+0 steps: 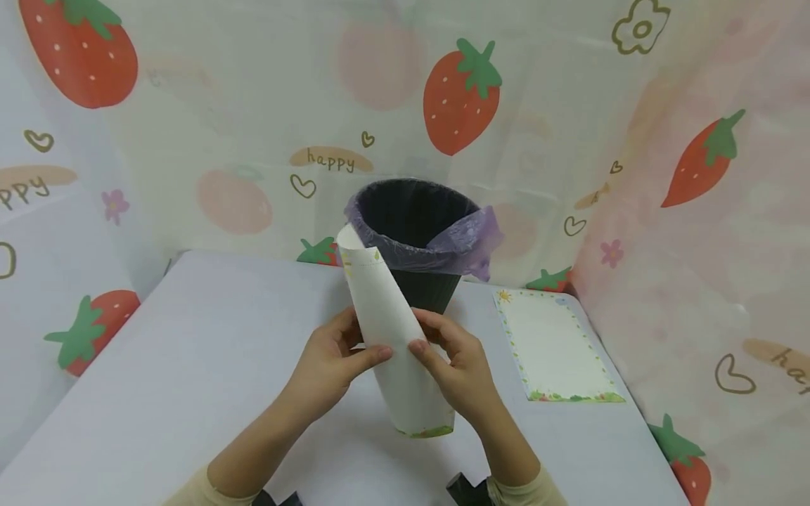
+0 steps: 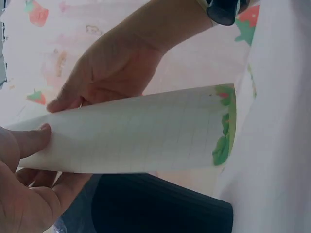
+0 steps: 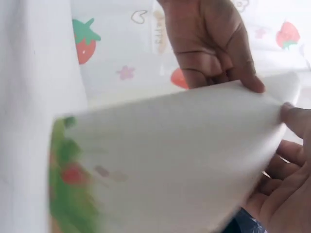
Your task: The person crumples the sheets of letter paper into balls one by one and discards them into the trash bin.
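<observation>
Both hands hold a sheet of lined paper (image 1: 399,379) that is curled into a loose roll, tilted with its upper end toward the bin. A green printed border shows at its lower end. My left hand (image 1: 333,358) grips the roll's left side, thumb across the front and fingers behind. On the opposite side, my right hand (image 1: 458,362) pinches it the same way, thumb in front. The left wrist view shows faint ruled lines on the roll (image 2: 131,131). In the right wrist view the paper (image 3: 170,150) is partly blurred.
Behind the roll stands a black trash bin (image 1: 420,288) with a purple bag (image 1: 471,242) folded over its rim. A flat sheet of bordered paper (image 1: 560,348) lies at the right of the white table (image 1: 209,351). Strawberry-printed curtains (image 1: 253,105) surround the table.
</observation>
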A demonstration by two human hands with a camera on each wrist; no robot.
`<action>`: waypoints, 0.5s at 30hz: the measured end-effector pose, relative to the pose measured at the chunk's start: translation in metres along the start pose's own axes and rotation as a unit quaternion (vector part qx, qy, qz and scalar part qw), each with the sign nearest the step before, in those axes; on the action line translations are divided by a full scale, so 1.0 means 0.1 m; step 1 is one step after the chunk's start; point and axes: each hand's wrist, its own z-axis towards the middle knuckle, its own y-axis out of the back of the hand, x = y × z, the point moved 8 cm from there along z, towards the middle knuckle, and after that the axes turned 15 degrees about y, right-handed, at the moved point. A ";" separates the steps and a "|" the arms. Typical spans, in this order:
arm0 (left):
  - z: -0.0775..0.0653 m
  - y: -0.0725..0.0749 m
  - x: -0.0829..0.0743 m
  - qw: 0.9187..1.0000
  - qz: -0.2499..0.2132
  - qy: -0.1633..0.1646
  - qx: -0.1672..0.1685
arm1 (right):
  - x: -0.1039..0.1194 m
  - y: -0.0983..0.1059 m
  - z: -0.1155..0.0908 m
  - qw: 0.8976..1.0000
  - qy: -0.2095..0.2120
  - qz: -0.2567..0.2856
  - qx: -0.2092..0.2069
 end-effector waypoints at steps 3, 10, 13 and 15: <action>0.01 0.04 0.01 1.000 0.001 -0.006 -0.020 | -0.01 -0.01 0.00 1.000 -0.005 0.004 0.014; 0.06 0.10 0.07 0.996 -0.017 -0.031 -0.083 | -0.15 0.03 -0.03 0.998 -0.052 0.019 -0.022; 0.05 0.14 0.05 0.989 0.014 -0.065 -0.132 | -0.21 0.07 -0.05 0.994 -0.083 0.033 -0.067; 0.02 0.15 0.02 0.982 0.049 -0.084 -0.162 | -0.25 0.12 -0.06 0.989 -0.100 0.045 -0.103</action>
